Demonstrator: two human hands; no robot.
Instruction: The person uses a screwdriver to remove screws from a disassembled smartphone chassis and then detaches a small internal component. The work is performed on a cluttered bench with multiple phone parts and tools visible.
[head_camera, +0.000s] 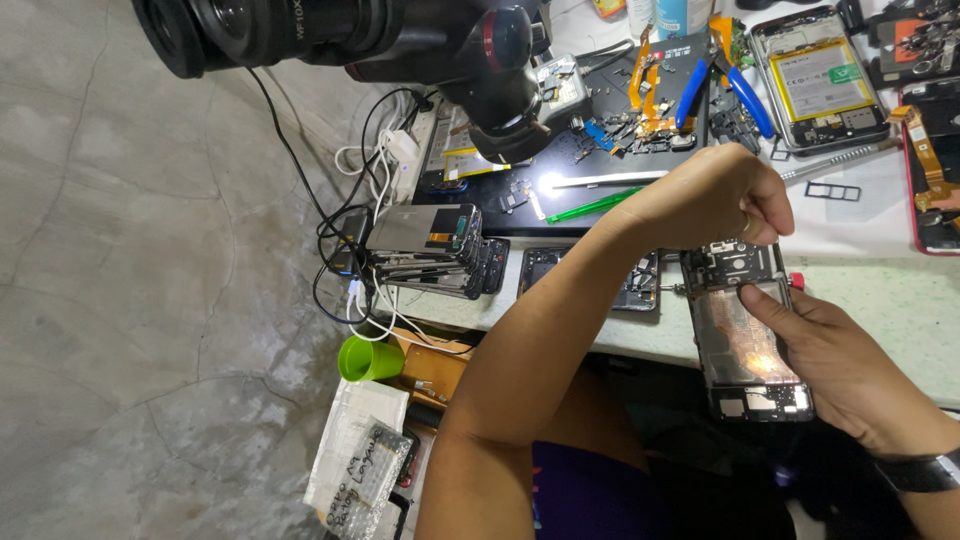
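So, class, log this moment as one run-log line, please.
left hand: fisted above opened phone | right hand: gripping phone's edge | nearby: blue-handled pliers, stack of phones, green cup

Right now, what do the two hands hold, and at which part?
The right hand holds the opened phone by its right edge. The left hand is a fist at its top end; what it grips is hidden.

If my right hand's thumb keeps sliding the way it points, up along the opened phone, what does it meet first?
Most likely the left hand, fisted just above the opened phone; the right hand points at it, though depth is unclear.
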